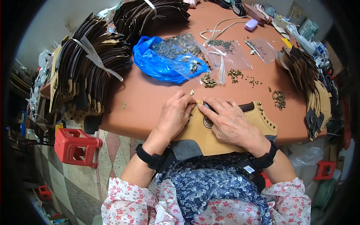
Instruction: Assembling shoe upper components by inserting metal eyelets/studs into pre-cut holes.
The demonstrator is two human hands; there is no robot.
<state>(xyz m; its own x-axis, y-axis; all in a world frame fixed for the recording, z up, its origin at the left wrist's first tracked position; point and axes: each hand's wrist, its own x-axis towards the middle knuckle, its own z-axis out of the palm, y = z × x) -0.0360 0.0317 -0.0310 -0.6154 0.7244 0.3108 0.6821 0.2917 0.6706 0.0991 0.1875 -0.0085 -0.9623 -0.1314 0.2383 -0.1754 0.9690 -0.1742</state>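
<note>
A tan leather boot upper with a dark brown collar and brass eyelets lies at the near edge of the round brown table. My left hand pinches its upper edge with fingertips together, seemingly on a small brass piece. My right hand lies flat on the upper and presses it down, its fingertips meeting those of the left hand. One small brass fitting lies on the table just beyond my fingers.
A blue plastic bag and clear bags hold brass fittings; small heaps lie scattered. Bundled dark leather pieces are stacked at the left and back, tan cut pieces at the right. A red stool stands on the floor at the left.
</note>
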